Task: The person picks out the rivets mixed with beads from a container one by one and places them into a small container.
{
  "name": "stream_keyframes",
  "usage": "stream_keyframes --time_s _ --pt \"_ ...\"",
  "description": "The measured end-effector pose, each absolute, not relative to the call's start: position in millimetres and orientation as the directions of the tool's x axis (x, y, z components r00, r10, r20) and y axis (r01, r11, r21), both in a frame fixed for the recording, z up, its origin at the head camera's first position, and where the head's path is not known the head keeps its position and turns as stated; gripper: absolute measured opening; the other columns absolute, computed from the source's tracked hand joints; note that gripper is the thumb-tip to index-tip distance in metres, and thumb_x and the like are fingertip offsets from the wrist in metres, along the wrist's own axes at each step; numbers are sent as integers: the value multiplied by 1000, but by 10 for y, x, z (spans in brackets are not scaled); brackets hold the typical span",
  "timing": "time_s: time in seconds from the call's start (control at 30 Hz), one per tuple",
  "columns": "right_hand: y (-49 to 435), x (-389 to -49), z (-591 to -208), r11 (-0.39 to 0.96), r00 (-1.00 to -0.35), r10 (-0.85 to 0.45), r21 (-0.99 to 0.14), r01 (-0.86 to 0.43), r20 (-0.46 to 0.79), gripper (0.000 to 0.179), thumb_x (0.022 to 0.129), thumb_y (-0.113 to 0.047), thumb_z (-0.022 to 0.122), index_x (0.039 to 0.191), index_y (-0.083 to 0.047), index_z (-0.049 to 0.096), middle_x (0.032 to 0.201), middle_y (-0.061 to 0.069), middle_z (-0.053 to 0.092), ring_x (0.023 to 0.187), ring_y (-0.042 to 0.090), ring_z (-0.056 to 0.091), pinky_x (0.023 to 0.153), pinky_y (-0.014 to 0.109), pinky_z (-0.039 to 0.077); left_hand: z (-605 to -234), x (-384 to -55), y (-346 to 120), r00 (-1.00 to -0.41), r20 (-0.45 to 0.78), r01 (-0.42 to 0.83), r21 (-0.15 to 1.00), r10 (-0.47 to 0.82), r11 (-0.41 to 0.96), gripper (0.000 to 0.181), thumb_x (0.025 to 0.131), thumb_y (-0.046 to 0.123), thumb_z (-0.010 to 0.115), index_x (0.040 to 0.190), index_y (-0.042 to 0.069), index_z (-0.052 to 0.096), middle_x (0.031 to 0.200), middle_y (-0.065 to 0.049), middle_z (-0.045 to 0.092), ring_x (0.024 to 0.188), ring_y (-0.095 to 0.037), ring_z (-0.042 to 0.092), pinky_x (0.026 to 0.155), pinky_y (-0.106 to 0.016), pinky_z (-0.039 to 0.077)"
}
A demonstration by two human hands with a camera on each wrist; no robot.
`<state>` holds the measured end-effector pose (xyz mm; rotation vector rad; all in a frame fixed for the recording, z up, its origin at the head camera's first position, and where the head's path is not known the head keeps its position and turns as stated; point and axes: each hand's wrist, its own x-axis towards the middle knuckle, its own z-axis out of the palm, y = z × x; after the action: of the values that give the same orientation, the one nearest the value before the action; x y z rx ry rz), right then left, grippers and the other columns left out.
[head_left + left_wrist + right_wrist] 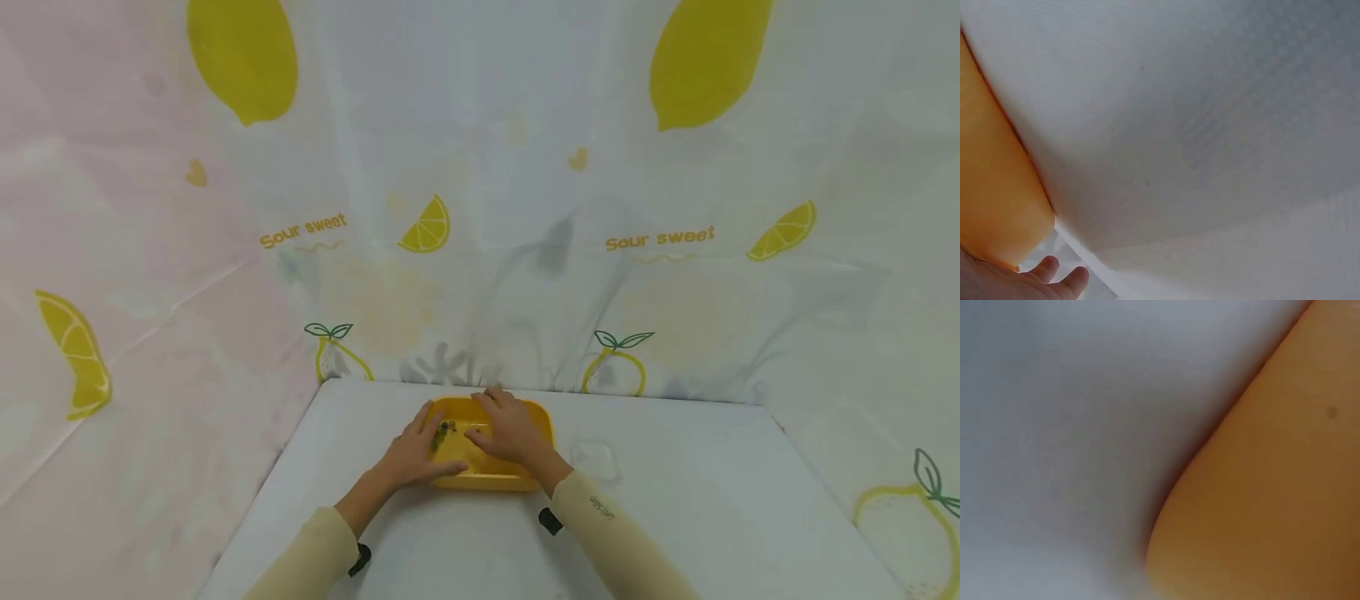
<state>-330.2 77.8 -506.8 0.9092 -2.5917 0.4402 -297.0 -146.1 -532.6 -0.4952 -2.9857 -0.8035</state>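
A yellow rectangular tray (495, 482) lies near the back edge of the white table. Inside it, toward the left, are small dark and greenish bits (444, 430), too small to identify. My left hand (411, 454) is at the tray's left side, fingers extended along that side and thumb reaching over the front rim. In the left wrist view, loosely extended fingertips (1072, 282) show beyond the tray wall (997, 181). My right hand (513, 429) is over the tray's right half, fingers toward the back rim and thumb apart. The right wrist view shows only the tray's outer wall (1260, 500) and table.
A clear, transparent piece (596, 460), its kind hard to tell, lies on the white table (675, 517) right of the tray. Lemon-printed cloth (517, 192) hangs behind and at both sides. Black straps (551, 521) show below the wrists.
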Motion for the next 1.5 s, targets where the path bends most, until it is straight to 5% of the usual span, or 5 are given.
stream_keyframes --time_s 0.23,0.57,1.03,1.5 --pt "558 -3344 -5176 713 -769 -500 -314 -627 399 42 85 -28 79 117 -3 68 112 11 69 100 26 66 88 39 55 -5347 -2956 -1480 -947 78 307 518 313 798 111 74 72 70 156 9 31 165 -17 14 140 -48 35 102 -70 35" --pt "338 -3448 -5275 659 -871 -428 -576 -484 242 25 86 -15 76 107 -3 72 106 9 71 97 26 66 86 38 55 -5329 -2990 -1471 -950 74 296 520 303 801 109 75 70 71 156 10 30 166 -15 12 141 -48 34 103 -70 35" --pt "206 -3437 -5384 779 -863 -467 -372 -504 193 15 90 -14 70 102 -9 77 97 3 73 90 20 67 84 34 55 -5415 -2938 -1445 -951 75 293 530 300 796 111 73 71 72 157 11 29 166 -14 11 142 -47 32 102 -70 36" --pt "160 -3503 -5377 796 -870 -460 -351 -493 180 10 90 -16 71 98 -11 76 95 1 71 91 19 66 85 35 55 -5314 -2946 -1455 -945 95 314 526 312 790 108 75 68 72 156 9 30 165 -17 11 140 -49 34 101 -70 37"
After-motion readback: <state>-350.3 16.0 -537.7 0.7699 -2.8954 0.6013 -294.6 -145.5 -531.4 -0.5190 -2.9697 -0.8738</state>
